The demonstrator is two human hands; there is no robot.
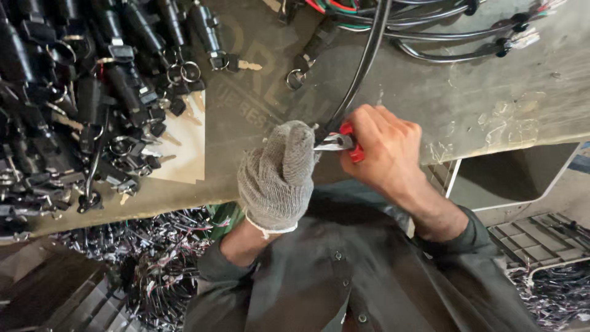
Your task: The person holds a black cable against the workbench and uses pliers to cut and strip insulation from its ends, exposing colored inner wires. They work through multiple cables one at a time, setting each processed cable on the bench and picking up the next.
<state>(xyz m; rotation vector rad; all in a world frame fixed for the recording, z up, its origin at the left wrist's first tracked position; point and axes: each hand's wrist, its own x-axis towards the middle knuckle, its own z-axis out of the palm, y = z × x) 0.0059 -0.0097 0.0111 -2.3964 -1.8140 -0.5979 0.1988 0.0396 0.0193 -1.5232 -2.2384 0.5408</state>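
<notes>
Head view: a worker bends over a worn grey table (pixel 504 92), both hands meeting at its near edge.
Left hand: the left hand (pixel 279 175), in a grey knit glove, is clenched around the end of a black cable (pixel 362 67), pinching it steady just beside the tool's tip; the glove likely guards against the cut end.
Right hand: the bare right hand (pixel 384 147) is closed around red-handled pliers (pixel 341 142), the metal nose pointing at the gloved fingers so the two hands work on the same short stretch of cable.
Cable: it runs from the hands up and across the table to the far edge, lying slack, well clear of the other parts.
Heap at left: a dense pile of black lock cylinders with keys and rings (pixel 92 92) covers the table's left end, some resting on a pale sheet of card (pixel 184 144), within reach but apart from the hands.
Far edge: bundles of black leads with coloured wires (pixel 461 31) lie beyond the cable.
Below the table: tangled wire scrap (pixel 160 264) covers the floor beside the worker's dark shirt (pixel 344 276); a grey plastic crate (pixel 541 237) sits at right.
</notes>
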